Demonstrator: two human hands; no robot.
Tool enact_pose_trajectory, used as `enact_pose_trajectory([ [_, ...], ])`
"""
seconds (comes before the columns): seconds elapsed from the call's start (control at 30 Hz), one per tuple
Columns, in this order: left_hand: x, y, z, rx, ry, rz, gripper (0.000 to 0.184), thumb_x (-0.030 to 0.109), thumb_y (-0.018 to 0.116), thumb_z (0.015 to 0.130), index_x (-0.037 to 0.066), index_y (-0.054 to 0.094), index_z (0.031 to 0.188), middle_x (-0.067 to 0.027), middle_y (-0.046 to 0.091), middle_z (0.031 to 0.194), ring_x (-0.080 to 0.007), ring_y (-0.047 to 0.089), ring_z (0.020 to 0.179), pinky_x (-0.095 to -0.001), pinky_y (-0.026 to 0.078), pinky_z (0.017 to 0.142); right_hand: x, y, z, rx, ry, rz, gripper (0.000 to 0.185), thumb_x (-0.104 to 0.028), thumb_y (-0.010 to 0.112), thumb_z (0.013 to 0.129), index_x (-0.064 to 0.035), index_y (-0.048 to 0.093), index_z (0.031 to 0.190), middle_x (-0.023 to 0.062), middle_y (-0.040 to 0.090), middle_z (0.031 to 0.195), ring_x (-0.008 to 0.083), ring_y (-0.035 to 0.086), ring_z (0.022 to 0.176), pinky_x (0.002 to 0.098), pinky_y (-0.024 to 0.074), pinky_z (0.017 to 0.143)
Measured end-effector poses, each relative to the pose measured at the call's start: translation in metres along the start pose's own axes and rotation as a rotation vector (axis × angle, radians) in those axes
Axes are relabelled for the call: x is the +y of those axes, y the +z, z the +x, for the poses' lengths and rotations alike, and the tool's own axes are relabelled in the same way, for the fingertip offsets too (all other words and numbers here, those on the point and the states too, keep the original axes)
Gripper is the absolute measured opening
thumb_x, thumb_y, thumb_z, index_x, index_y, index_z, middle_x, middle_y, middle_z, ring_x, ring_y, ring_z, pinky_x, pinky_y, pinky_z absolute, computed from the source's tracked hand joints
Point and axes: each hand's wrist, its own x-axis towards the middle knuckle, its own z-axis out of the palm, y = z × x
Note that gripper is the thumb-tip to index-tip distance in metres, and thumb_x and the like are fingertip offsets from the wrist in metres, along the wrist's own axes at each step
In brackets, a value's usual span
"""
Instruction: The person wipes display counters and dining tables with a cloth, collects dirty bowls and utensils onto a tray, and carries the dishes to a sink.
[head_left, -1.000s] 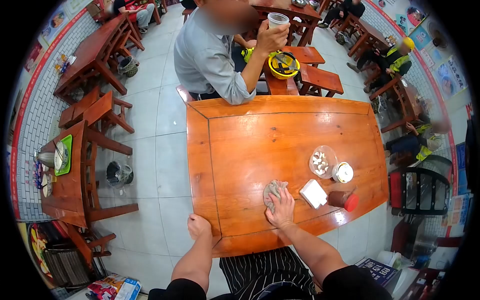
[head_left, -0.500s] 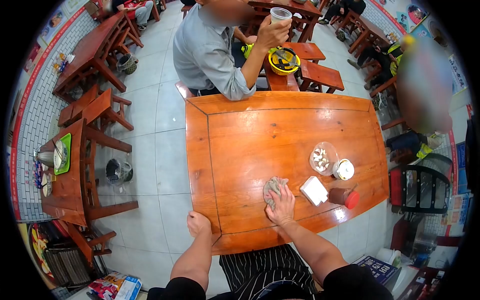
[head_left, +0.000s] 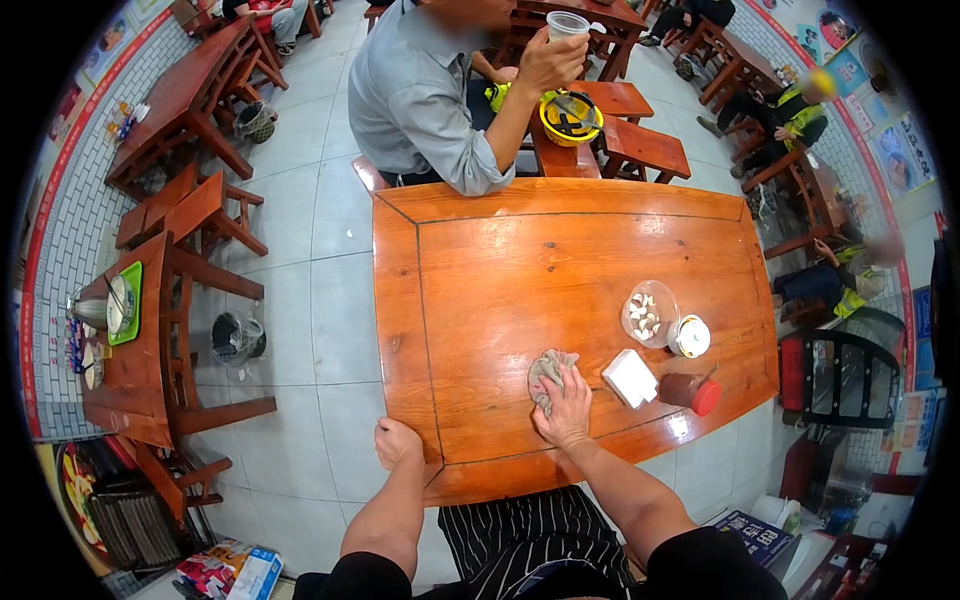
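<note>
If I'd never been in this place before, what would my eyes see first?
Probably the big, shiny orange-brown table in the middle, with the right hand on a crumpled greyish cloth towards its near side. Next, maybe the bright yellow hard hat beyond the table's far edge. The jar with a red lid, near the table's right side, stands out too.

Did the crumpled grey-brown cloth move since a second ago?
No, not noticeably: the crumpled grey-brown cloth, under the right hand, looks just as far from the dark straight seam of the shiny orange-brown wooden table.
</note>
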Motion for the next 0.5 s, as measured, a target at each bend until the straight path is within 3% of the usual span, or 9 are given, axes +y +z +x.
enact_pose_trajectory([
  [0.17,-0.006,0.0,-0.003,-0.008,-0.01,0.004,0.055,0.044,0.028,0.097,0.009,0.069,0.109,-0.0195,0.068,0.111,-0.0435,0.063,0.102,-0.0529,0.047,0.09,0.003,0.001,-0.006,0.006,-0.006,-0.02,0.056,-0.026,0.068,0.07,-0.0159,0.059,0.124,0.0151,0.041,0.141,0.0396,0.033,0.134,0.0538,0.0302,0.106],
  [0.27,-0.012,-0.004,-0.008,-0.025,-0.006,0.008,0.056,0.044,0.027,0.097,0.009,0.069,0.11,-0.019,0.068,0.112,-0.0429,0.062,0.103,-0.0526,0.047,0.089,0.005,0.001,-0.014,-0.021,0.004,-0.025,0.056,-0.025,0.067,0.07,-0.0152,0.058,0.125,0.0163,0.041,0.142,0.0407,0.034,0.134,0.0546,0.0299,0.106],
  [0.33,-0.002,-0.005,0.001,-0.108,0.009,-0.053,0.06,0.044,0.026,0.096,0.005,0.065,0.12,-0.0223,0.064,0.12,-0.0458,0.058,0.111,-0.0515,0.043,0.098,0.004,0.01,-0.005,0.014,-0.013,0.001,0.057,-0.023,0.067,0.071,-0.0145,0.057,0.127,0.0179,0.04,0.144,0.0425,0.033,0.135,0.0556,0.0288,0.107],
  [0.5,-0.004,0.003,0.013,-0.103,-0.051,-0.019,0.058,0.045,0.027,0.096,0.008,0.066,0.119,-0.0207,0.064,0.121,-0.0443,0.058,0.111,-0.0513,0.044,0.096,-0.007,0.021,-0.009,-0.062,0.024,-0.009,0.059,-0.021,0.066,0.073,-0.0129,0.055,0.13,0.0206,0.037,0.148,0.0443,0.029,0.139,0.0563,0.0264,0.109],
])
